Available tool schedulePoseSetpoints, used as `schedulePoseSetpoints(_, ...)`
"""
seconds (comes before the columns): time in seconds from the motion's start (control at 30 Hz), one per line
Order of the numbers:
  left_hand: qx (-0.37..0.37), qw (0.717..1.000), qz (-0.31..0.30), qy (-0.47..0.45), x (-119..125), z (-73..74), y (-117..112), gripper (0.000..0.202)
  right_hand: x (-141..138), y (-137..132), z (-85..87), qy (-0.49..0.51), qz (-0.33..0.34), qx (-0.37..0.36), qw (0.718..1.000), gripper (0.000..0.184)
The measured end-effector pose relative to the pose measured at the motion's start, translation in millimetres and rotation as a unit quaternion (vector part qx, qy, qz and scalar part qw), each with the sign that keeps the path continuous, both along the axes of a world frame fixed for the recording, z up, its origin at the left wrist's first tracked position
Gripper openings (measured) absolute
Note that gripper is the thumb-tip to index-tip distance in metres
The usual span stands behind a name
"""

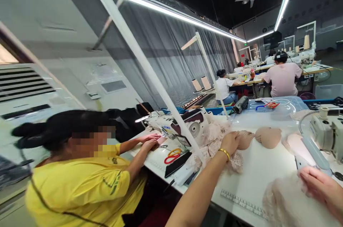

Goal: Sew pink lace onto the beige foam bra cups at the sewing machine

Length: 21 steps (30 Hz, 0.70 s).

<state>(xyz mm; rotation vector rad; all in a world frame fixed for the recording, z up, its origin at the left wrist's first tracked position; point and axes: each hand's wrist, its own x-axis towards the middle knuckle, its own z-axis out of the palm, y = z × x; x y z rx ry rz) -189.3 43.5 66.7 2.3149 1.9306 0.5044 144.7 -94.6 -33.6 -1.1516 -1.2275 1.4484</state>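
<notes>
My left hand (230,142), with a gold bangle at the wrist, reaches across the white table. Its fingers close on the edge of a beige bra cup (245,140); the fingertips are partly hidden. A second, smooth beige cup (268,137) lies just to the right. Under and beside my left wrist is a heap of pale lace (214,137). At the right edge, my right hand (320,184) is closed, thumb against fingers, on pale lace fabric (284,198), blurred by motion. Just above it is the lit area of a sewing machine (327,132).
A co-worker in a yellow shirt (80,187) sews at a machine (184,127) on the left. Red-handled scissors (173,156) lie near a slanting white pole (150,62). A ruler tape (241,202) marks the table's front. A clear plastic bin (289,104) stands behind.
</notes>
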Motion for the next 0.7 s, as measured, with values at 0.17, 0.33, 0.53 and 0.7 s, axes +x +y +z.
schedulePoseSetpoints(0.17,0.018,0.997,0.011,-0.078,10,12.1,3,0.029,0,-9,38.8,0.052,-0.016,-0.022,0.998,0.052)
schedulePoseSetpoints(0.33,0.041,0.982,0.007,-0.185,32,31.9,-35,0.018,-4,-15,47.7,0.044,-0.028,-0.019,0.998,0.056)
schedulePoseSetpoints(0.53,-0.11,0.95,-0.127,-0.263,76,25.4,-103,0.01,0,-21,50.8,0.039,-0.009,0.004,0.999,0.062)
schedulePoseSetpoints(0.7,-0.155,0.939,-0.162,-0.261,97,14.2,-115,0.008,-2,-25,47.7,-0.013,-0.001,0.045,0.999,0.056)
